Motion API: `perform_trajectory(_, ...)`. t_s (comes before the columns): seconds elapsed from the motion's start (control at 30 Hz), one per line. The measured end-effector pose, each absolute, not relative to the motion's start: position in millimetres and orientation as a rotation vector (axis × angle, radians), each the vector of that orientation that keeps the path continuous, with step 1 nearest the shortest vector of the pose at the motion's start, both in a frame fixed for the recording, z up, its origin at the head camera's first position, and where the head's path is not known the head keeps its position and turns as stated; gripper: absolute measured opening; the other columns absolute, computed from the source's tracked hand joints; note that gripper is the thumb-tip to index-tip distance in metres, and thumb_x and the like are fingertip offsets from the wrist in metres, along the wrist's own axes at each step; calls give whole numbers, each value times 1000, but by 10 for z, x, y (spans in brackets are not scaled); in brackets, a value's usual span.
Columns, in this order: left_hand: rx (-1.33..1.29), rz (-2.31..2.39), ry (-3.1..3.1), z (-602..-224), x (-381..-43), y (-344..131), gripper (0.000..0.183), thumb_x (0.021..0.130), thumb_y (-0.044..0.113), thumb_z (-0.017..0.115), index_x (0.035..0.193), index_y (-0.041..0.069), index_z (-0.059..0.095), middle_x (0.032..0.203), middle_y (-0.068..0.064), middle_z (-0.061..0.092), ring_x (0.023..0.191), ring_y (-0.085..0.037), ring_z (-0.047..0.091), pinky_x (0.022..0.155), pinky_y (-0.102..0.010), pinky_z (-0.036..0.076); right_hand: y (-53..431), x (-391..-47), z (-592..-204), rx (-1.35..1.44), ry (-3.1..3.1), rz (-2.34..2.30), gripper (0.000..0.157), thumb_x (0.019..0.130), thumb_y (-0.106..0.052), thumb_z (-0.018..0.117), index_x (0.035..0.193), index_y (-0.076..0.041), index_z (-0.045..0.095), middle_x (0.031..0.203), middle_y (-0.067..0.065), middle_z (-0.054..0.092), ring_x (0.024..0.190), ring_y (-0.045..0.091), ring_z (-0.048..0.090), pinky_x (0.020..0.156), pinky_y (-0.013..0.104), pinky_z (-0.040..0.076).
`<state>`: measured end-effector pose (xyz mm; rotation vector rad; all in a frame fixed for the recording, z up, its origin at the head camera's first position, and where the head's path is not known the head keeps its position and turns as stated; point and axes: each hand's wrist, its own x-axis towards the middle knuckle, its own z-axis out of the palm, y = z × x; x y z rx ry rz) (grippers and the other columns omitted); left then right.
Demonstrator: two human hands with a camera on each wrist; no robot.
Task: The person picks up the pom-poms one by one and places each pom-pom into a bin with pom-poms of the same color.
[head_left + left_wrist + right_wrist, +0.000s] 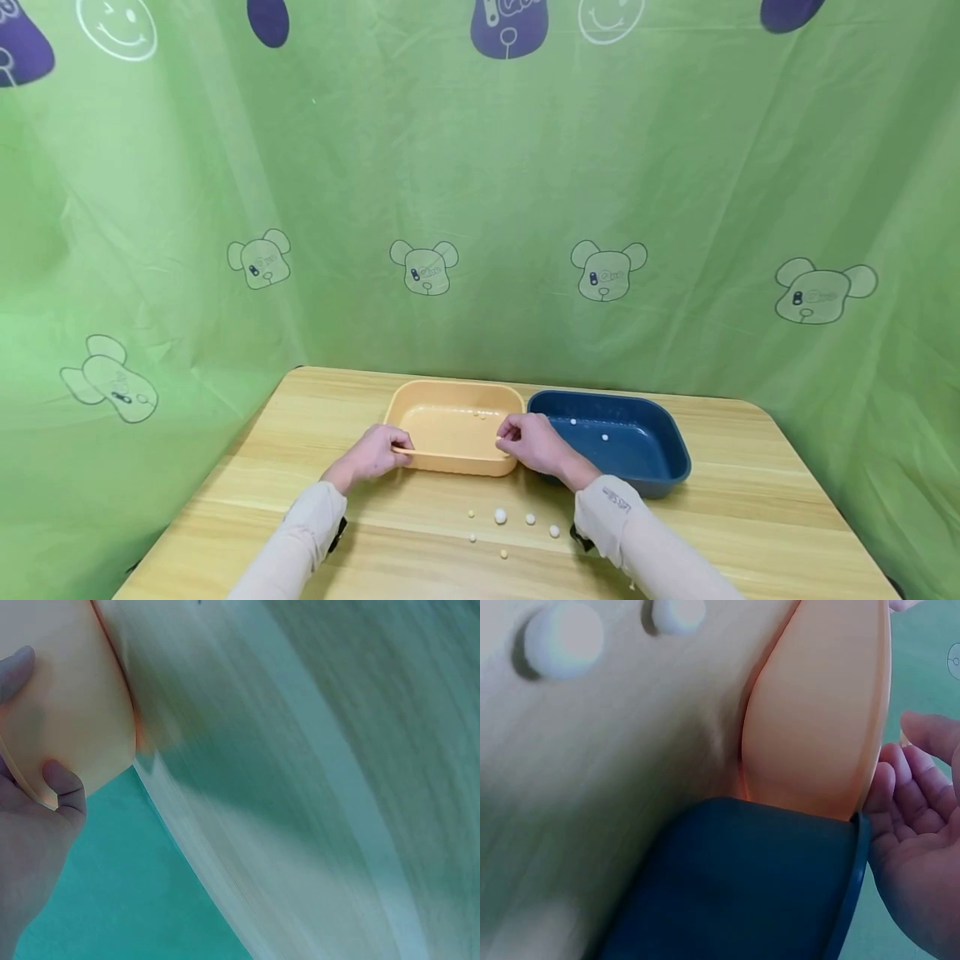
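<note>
My left hand (377,452) grips the front left rim of a peach-coloured plastic basin (461,465); in the left wrist view its thumb (64,784) is at the basin's wall. My right hand (536,442) is over the basin's right end, pinching a tiny yellowish ball (904,739) between thumb and fingertips, mostly hidden by them. A few small yellowish balls (480,416) lie inside the peach basin. Beside it on the right stands a dark blue basin (660,482), with two white balls (605,437) on its floor.
In front of the basins, several loose balls of different sizes, white (500,517) and yellowish (504,554), lie on the wooden table (262,475). A green curtain (510,183) with printed bear heads hangs behind the table and along both sides.
</note>
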<state>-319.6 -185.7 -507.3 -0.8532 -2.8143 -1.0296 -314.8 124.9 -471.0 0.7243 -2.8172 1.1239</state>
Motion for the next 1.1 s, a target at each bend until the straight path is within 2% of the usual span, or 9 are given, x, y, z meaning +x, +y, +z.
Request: perform_trajectory(1.1, -848, -1069, -2816, -5053, -3175, -1847, 11, 77, 4, 74, 74, 13, 69, 70, 14, 60, 66, -5, 52, 66, -26, 44, 1216, -3342, -4697, 612, -2846, 1081, 5, 84, -10, 69, 81, -10, 65, 70, -4, 58, 65, 10, 52, 61, 24, 46)
